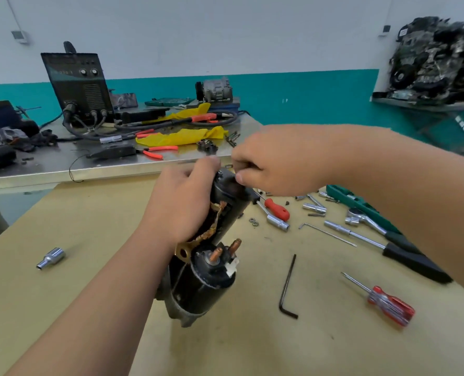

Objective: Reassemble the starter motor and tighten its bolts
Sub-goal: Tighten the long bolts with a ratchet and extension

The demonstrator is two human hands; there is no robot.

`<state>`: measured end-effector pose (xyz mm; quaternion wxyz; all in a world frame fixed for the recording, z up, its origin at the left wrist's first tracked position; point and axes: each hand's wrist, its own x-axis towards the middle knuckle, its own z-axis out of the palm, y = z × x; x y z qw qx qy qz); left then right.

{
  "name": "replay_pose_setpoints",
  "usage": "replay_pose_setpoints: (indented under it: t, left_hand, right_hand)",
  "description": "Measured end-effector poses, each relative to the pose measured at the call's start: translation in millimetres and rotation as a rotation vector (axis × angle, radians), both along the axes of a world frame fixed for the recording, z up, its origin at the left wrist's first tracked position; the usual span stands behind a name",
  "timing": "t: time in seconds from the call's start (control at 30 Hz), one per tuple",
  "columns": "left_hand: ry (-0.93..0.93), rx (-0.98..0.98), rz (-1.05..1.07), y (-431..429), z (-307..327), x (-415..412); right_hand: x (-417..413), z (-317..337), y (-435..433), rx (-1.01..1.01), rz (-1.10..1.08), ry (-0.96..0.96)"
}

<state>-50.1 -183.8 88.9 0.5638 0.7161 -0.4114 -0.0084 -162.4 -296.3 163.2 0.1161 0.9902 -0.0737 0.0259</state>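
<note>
Starter motor (pixel 206 270) stands tilted on the tan table (pixel 89 267), centre of view, solenoid end towards me with two copper studs (pixel 216 253) showing. I can't confirm its lower end actually touches the top.

Left hand (pixel 182 202) is wrapped round the upper body and grips it. It covers most of the housing, and only the braided lead (pixel 212 229) and its ring lug peek out.

Right hand (pixel 274 164) is at the end cap (pixel 228 188), fingers curled, thumb tip on the cap edge. Motion blur there, so I can't tell whether it pinches a bolt or just the cap. No bolt heads are readable.

Hex key (pixel 288 289), red screwdriver (pixel 388 305) and loose socket (pixel 51 257) lie apart on the table. My right forearm hides part of the tool tray (pixel 361 203).
</note>
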Motion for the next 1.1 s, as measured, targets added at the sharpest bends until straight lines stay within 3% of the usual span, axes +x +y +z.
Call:
replay_pose_setpoints:
  t: [0.13, 0.3, 0.4, 0.5, 0.57, 0.63, 0.73, 0.83, 0.93, 1.1]
  left_hand:
    - [-0.081, 0.100, 0.023, -11, -20, -7]
    - [-0.178, 0.155, 0.146, -19, -30, -6]
    - [-0.259, 0.259, 0.195, -26, -35, -16]
    - [-0.308, 0.305, 0.215, -28, -39, -19]
    - [-0.319, 0.322, 0.258, -29, -39, -15]
    - [-0.349, 0.358, 0.305, -31, -40, -9]
    - [-0.432, 0.453, 0.323, -35, -46, -5]
    - [-0.544, 0.612, 0.314, -36, -55, -4]
    - [-0.557, 0.649, 0.318, -30, -56, 6]
    - [-0.583, 0.664, 0.388, -11, -58, 31]
  right_hand:
    - [-4, -46, -16, 0.138, -0.062, -0.013]
    - [1, -87, -22, 0.392, -0.149, -0.242]
    - [-11, -91, -38, 0.398, -0.195, -0.197]
    - [-53, -90, -83, 0.440, -0.425, -0.252]
    - [-94, -95, -111, 0.338, -0.578, -0.172]
    - [-127, -106, -127, 0.207, -0.709, 0.024]
    - [-149, -132, -130, 0.138, -0.799, 0.215]
    - [-151, -148, -128, 0.074, -0.775, 0.195]
    - [-152, -147, -130, 0.100, -0.706, 0.002]
    - [-135, -123, -104, 0.549, -0.369, -0.286]
